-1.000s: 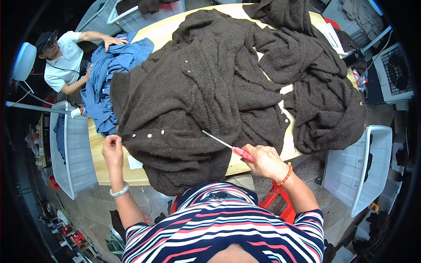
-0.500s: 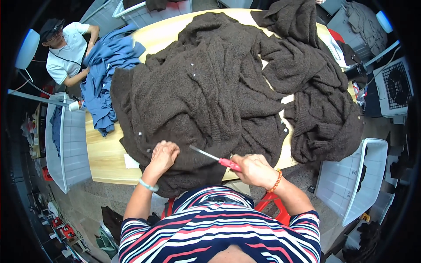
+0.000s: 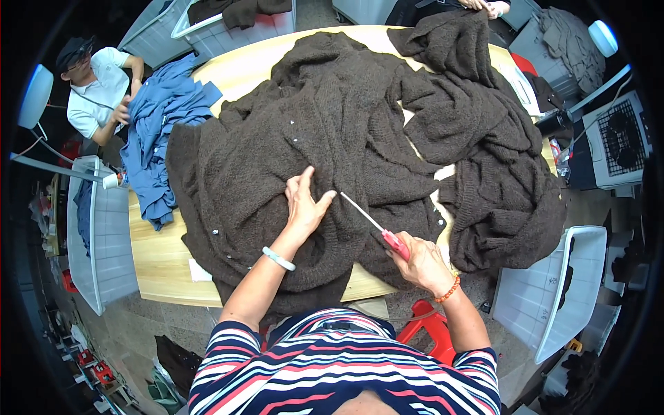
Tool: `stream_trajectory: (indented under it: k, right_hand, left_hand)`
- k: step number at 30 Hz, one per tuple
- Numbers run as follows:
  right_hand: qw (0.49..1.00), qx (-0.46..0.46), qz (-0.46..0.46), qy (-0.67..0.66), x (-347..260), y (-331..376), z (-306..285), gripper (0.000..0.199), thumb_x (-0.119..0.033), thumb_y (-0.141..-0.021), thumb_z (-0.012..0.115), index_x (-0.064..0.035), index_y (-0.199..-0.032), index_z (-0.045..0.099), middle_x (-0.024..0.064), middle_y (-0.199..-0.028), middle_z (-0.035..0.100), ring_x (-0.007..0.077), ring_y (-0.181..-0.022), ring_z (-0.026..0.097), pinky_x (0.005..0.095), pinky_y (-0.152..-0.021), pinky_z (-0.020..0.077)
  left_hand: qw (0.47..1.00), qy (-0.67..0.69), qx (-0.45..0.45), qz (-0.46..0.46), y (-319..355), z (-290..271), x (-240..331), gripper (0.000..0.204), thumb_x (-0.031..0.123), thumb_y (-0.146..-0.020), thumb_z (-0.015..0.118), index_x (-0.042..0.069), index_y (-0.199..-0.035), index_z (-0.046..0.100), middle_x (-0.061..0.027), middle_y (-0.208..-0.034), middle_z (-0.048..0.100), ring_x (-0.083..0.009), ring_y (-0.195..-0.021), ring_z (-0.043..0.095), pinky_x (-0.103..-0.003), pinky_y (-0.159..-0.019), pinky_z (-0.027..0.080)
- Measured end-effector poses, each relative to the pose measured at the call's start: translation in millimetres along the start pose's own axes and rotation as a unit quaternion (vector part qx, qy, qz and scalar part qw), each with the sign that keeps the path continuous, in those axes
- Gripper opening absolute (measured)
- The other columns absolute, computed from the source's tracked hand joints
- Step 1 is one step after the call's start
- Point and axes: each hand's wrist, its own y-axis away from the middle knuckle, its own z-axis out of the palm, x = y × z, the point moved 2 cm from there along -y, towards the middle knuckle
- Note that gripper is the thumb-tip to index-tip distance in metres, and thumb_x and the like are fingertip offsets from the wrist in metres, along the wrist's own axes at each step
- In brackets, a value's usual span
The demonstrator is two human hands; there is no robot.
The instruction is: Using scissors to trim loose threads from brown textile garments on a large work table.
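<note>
A large dark brown knit garment (image 3: 256,159) lies spread in folds over the middle of the table. My left hand (image 3: 304,207) rests on it with thumb and fingers apart, holding nothing. In my right hand (image 3: 425,266) is a red-handled tool (image 3: 395,243) with a long thin metal shaft; its exact kind is unclear. The shaft points up and left, its tip close to my left thumb, over the knit. Small white spots, perhaps buttons or beads, dot the fabric.
More brown knitwear (image 3: 505,200) is heaped to the right. Across the left end, a person (image 3: 100,90) handles blue garments (image 3: 155,138); another person's hands (image 3: 484,7) show at the far right. White bins (image 3: 560,290) and a red stool (image 3: 429,328) stand around the pale wooden table (image 3: 162,266).
My left hand has moved away from me and right across the knit, and its curled fingers have spread. My right hand has shifted slightly right with the tool.
</note>
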Motion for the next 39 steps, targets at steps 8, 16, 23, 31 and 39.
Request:
stream_trajectory:
  k: [8, 16, 23, 31, 39]
  right_hand:
    - [0.999, -0.002, -0.014, -0.034, 16.4, -12.2, 7.8, 0.019, -0.025, -0.089, 0.061, -0.0089, -0.095, 0.053, 0.0186, -0.071, 0.063, 0.0395, -0.074, 0.064, 0.0506, -0.065, 0.0497]
    - [0.998, 0.048, 0.035, -0.014, 38.6, -1.8, -13.7, 0.025, -0.026, -0.087, 0.064, -0.0108, -0.104, 0.054, 0.0155, -0.083, 0.065, 0.0381, -0.079, 0.065, 0.0476, -0.069, 0.0508]
    - [0.999, 0.033, 0.033, -0.015, 32.2, 1.7, -16.7, 0.020, -0.023, -0.088, 0.064, -0.0095, -0.098, 0.054, 0.0186, -0.071, 0.061, 0.0389, -0.073, 0.063, 0.0476, -0.065, 0.0486]
    - [0.998, -0.052, -0.005, 0.036, -11.3, 8.5, -21.3, 0.019, -0.026, -0.087, 0.065, -0.0104, -0.096, 0.059, 0.0154, -0.063, 0.062, 0.0370, -0.064, 0.065, 0.0459, -0.058, 0.0510]
    - [0.989, -0.130, -0.035, 0.060, -24.6, 7.4, -16.7, 0.020, -0.026, -0.086, 0.066, -0.0099, -0.096, 0.058, 0.0156, -0.065, 0.062, 0.0365, -0.065, 0.064, 0.0453, -0.060, 0.0500]
  left_hand:
    - [0.967, 0.067, 0.239, 0.061, -90.2, -10.5, 6.4, 0.021, 0.012, -0.080, 0.071, -0.004, -0.088, 0.058, -0.0108, -0.085, 0.059, -0.0205, -0.074, 0.053, -0.034, -0.070, 0.046]
    - [0.757, 0.587, -0.262, -0.120, -46.5, 41.0, 46.5, 0.018, 0.027, -0.091, 0.068, 0.011, -0.095, 0.060, 0.0023, -0.082, 0.053, -0.0093, -0.083, 0.051, -0.022, -0.073, 0.038]
    - [0.550, 0.761, -0.161, -0.304, -12.2, 41.6, 25.8, 0.046, 0.037, -0.099, 0.050, 0.005, -0.131, 0.052, -0.0125, -0.128, 0.058, -0.0273, -0.121, 0.053, -0.042, -0.105, 0.040]
    - [0.807, 0.575, 0.082, -0.108, -8.0, 21.6, 18.6, 0.034, 0.001, -0.088, 0.066, 0.002, -0.120, 0.058, -0.0054, -0.114, 0.064, -0.0158, -0.104, 0.060, -0.030, -0.093, 0.048]
    - [0.766, 0.601, 0.008, -0.226, 12.1, 21.0, 9.1, 0.037, 0.017, -0.094, 0.065, 0.000, -0.125, 0.055, -0.0077, -0.120, 0.061, -0.0172, -0.105, 0.059, -0.031, -0.094, 0.047]
